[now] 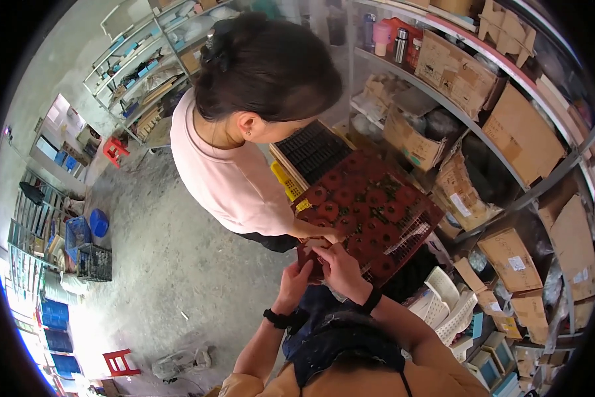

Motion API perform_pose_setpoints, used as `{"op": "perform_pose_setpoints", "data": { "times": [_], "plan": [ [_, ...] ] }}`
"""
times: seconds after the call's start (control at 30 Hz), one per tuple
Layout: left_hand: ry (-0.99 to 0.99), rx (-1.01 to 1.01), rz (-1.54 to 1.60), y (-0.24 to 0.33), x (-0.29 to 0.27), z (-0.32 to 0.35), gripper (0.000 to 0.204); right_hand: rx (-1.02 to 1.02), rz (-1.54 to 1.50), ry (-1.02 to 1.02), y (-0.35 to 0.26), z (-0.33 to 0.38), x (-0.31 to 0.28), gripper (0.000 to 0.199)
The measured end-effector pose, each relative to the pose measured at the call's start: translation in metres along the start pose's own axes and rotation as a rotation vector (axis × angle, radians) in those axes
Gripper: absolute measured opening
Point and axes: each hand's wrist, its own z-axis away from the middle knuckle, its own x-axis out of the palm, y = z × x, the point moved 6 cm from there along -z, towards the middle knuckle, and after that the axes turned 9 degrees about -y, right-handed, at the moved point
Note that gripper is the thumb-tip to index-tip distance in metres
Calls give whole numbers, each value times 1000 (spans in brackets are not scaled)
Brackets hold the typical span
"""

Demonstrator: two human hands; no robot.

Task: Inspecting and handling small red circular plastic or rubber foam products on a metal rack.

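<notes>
My left hand [293, 284] grips a dark red flat piece [316, 266] in front of my body, its thumb along the near edge. My right hand [345, 271] meets the same piece from the other side, with its fingertips on the top face. Just beyond lies a dark red gridded tray [431, 215] covered with several round red ring-shaped parts [375, 197]; small green bits show among them. Close ahead on the left stands a co-worker in a pink shirt [228, 175], whose hand [329, 233] reaches to the tray's near edge, beside my fingers.
A black ribbed tray [312, 153] and a yellow basket [285, 180] sit behind the red tray. Shelves with cardboard boxes [456, 71] line the right. White plastic baskets [446, 301] stand near my right arm. Red stools [115, 151] and crates [93, 262] are on the left.
</notes>
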Motion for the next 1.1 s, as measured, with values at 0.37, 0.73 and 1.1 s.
{"op": "perform_pose_setpoints", "data": {
  "times": [0.37, 0.73, 1.1],
  "plan": [
    [3, -34, 455, 3, 1, -31, 35, 140, -361, 301, 55, 63, -7, 34],
    [-161, 31, 480, 15, 28, -40, 34, 444, -397, 293, 129, 154, 25, 21],
    [-89, 27, 550, 11, 17, -44, 30, 361, -430, 199, 94, 138, 37, 24]
  ]
}}
